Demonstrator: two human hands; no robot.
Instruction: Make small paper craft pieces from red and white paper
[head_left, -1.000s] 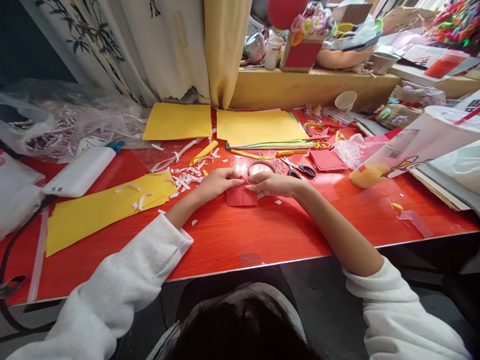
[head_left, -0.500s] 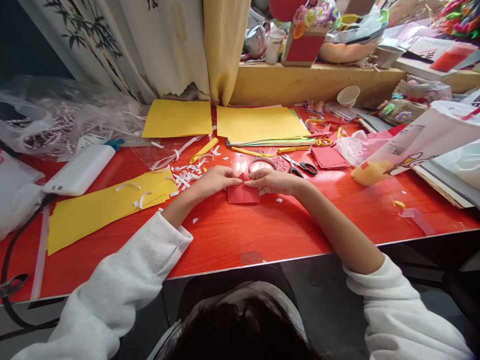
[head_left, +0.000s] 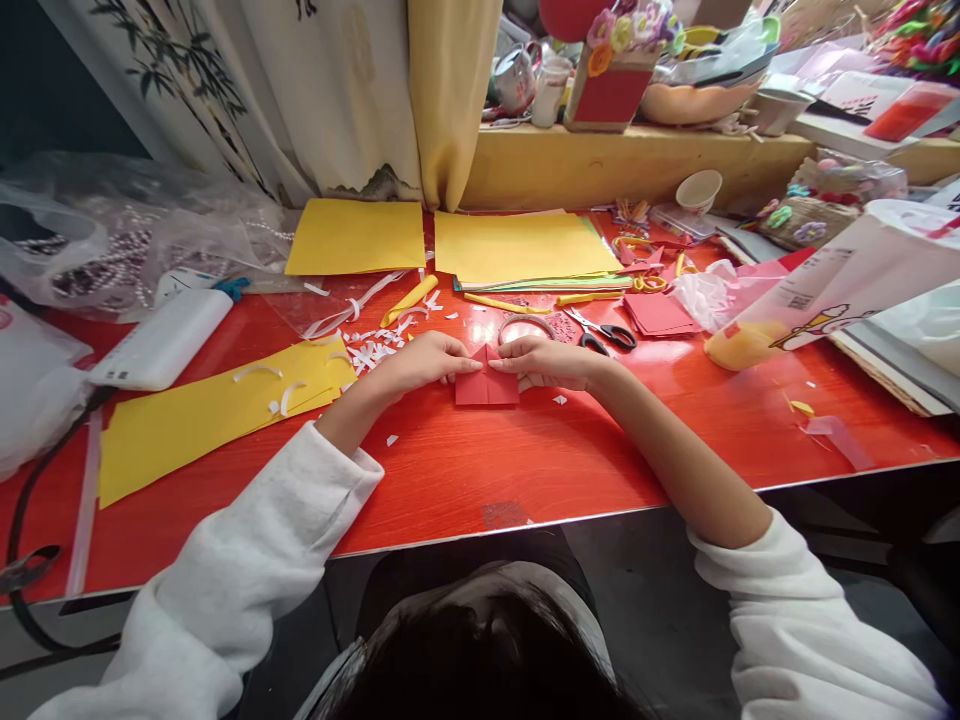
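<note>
Likely a home craft corner: bamboo-print curtain (head_left: 330,90), cluttered sill (head_left: 630,168), paper scraps (head_left: 370,354), scissors (head_left: 598,327).

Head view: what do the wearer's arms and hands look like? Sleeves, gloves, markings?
Sleeves are plain white and soft-looking. The left sleeve ends in a loose, wide cuff on the forearm; the right sleeve is bunched in folds near the elbow. The left hand and right hand are bare, no gloves. No watch, markings or cables visible.

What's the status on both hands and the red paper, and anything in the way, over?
Left hand and right hand both pinching red paper. Paper folded, peaked at far edge. Scissors beyond right hand, apart from paper.
</note>
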